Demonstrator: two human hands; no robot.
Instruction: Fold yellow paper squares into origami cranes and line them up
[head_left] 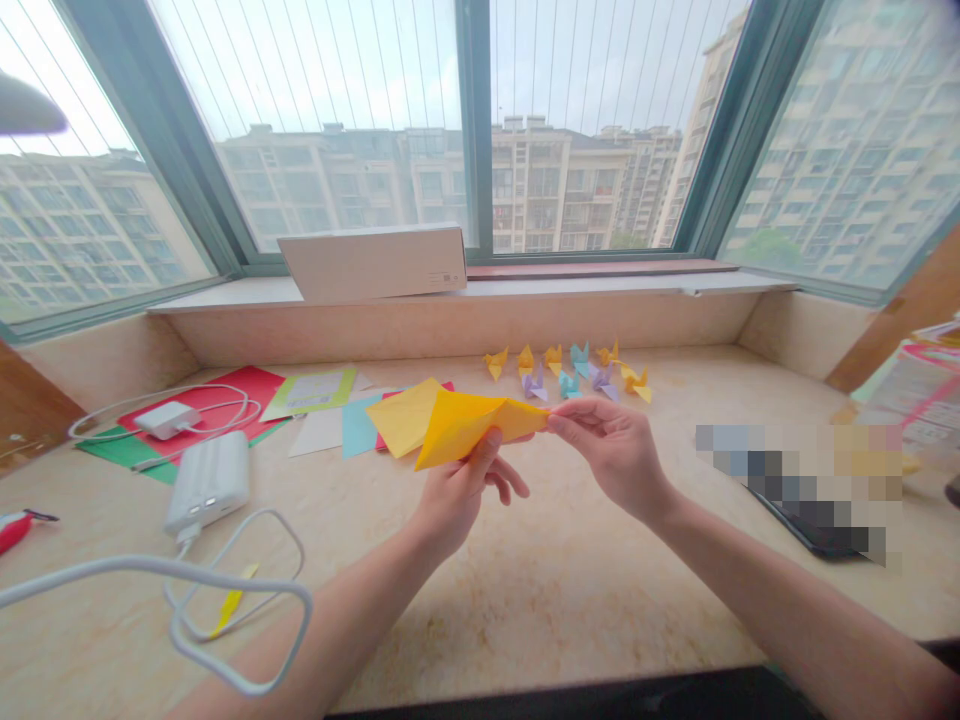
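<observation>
A folded sheet of yellow origami paper (466, 424) is held up above the counter, between my two hands. My left hand (474, 488) grips its lower edge, thumb on the near face, with the other fingers partly curled below. At the paper's narrow right end, my right hand (606, 438) pinches the tip between thumb and fingers. Behind the held piece lies a flat yellow sheet (401, 412), beside a light blue sheet (358, 428). Several small folded paper cranes (570, 388) in orange, blue and purple stand in two rows farther back.
At left, a white power bank (208, 482) and looping white cable (225, 575) lie near red paper (217, 400) and a charger (169, 420). A long white box (375, 265) rests on the sill. A dark, partly blurred phone-like object (814, 510) is at right.
</observation>
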